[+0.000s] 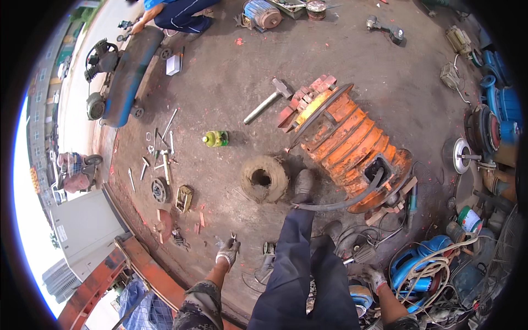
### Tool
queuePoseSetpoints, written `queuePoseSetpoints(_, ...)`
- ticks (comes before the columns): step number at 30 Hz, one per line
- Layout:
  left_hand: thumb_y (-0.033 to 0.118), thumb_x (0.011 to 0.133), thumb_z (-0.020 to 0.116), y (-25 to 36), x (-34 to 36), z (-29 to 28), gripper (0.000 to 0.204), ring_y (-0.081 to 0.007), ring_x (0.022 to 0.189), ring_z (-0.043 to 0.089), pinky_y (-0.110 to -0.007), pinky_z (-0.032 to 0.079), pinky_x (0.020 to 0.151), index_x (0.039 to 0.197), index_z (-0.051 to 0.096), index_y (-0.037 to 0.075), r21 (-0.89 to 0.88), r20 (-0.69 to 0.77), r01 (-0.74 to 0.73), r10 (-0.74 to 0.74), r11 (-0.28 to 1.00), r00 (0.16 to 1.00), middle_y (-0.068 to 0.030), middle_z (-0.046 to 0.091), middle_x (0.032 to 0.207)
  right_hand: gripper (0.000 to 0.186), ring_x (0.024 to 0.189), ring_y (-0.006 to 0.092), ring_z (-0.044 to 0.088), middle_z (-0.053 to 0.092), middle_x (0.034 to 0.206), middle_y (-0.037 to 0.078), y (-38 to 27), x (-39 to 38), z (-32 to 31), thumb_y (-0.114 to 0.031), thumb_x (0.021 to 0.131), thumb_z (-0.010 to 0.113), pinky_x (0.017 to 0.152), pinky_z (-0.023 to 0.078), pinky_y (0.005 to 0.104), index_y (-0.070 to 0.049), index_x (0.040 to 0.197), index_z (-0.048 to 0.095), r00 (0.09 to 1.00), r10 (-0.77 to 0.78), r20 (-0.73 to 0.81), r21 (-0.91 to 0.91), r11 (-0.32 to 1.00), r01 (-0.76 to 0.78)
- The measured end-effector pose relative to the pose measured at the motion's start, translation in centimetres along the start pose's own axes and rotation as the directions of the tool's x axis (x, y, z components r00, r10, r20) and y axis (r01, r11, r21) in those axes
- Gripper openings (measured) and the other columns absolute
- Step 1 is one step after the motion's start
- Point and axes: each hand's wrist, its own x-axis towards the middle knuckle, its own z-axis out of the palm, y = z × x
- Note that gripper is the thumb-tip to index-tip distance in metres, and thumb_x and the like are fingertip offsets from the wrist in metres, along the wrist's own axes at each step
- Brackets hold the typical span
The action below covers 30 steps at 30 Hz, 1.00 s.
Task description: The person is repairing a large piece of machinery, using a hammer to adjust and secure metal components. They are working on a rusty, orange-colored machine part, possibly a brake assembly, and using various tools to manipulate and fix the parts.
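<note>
My left hand (227, 253), in a pale glove with dirty fingers, hangs over the floor left of my legs. Its fingers are closed round a small metal piece with a forked tip (234, 237); the rest of that piece is hidden. My right hand (375, 277), also gloved, is low on the right, beside loose cables (357, 242); its fingers are too dark to read. In front of my shoe lies a dirt-caked ring (265, 179) with a central hole. To its right rests a large orange ribbed motor housing (355, 146), with a thick black cable (341, 206) coming from its square opening.
A sledgehammer (269, 102) and a green bottle (215, 138) are beyond the ring. Hand tools, including a hammer (166, 166), are scattered left. An air compressor (131, 77) stands far left, near a crouching person (184, 14). Blue pumps (421, 264) and coiled hose crowd the right.
</note>
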Motion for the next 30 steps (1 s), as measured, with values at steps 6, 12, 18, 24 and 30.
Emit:
queuePoseSetpoints(6,0.023,0.09,0.08,20.2,20.5,-1.5,0.097,-0.0433,0.154,0.033,-0.043,0.032,0.125,0.167,0.023,0.012,0.139,-0.185,-0.147,0.171,0.979,0.968,-0.0288,0.03,0.167,0.029,0.073,0.0157,0.063,0.071,0.097,0.005,4.6,1.0,-1.8,-0.028,0.094,0.078,0.06,0.047,0.0296,-0.011,0.116,0.069,0.974,0.227,0.012,0.489,0.848,-0.204)
queuePoseSetpoints(12,0.02,0.092,0.077,35.8,38.3,-4.6,0.09,-0.0428,0.15,0.039,-0.044,0.038,0.122,0.166,0.027,0.012,0.268,-0.355,-0.292,0.376,0.918,0.856,-0.0247,0.029,0.169,0.023,0.079,0.0225,0.071,0.073,0.101,0.009,4.8,3.4,2.5,-0.027,0.097,0.075,0.068,0.057,0.0341,-0.011,0.112,0.068,0.832,0.532,-0.157,0.333,0.822,-0.463)
queuePoseSetpoints(18,0.023,0.09,0.079,42.4,51.1,-2.9,0.088,-0.0389,0.137,0.056,-0.045,0.048,0.113,0.165,0.032,0.019,0.397,-0.341,-0.208,0.355,0.894,0.871,-0.0191,0.052,0.155,0.025,0.08,0.0202,0.072,0.074,0.099,0.006,5.8,2.8,5.6,-0.029,0.098,0.073,0.071,0.06,0.0342,-0.011,0.114,0.069,0.763,0.636,-0.118,0.326,0.75,-0.575)
queuePoseSetpoints(24,0.028,0.087,0.076,45.2,49.3,-1.4,0.049,-0.0369,0.12,0.069,-0.045,0.053,0.101,0.133,0.067,0.013,0.668,-0.104,-0.153,0.295,0.729,0.95,-0.0174,0.074,0.124,0.023,0.08,0.0197,0.072,0.074,0.098,0.005,4.1,-0.2,7.1,-0.028,0.098,0.073,0.071,0.06,0.0343,-0.011,0.113,0.068,0.803,0.579,-0.142,0.34,0.79,-0.51)
queuePoseSetpoints(30,0.021,0.088,0.062,48.4,42.3,-8.3,0.031,-0.0194,0.061,0.063,-0.036,0.052,0.059,0.114,0.07,0.004,0.263,-0.027,-0.192,0.206,0.946,0.978,-0.0102,0.067,0.076,0.024,0.081,0.0201,0.072,0.073,0.097,0.006,5.2,-3.0,6.2,-0.028,0.096,0.074,0.071,0.06,0.0351,-0.01,0.111,0.068,0.892,0.415,-0.18,0.422,0.852,-0.311)
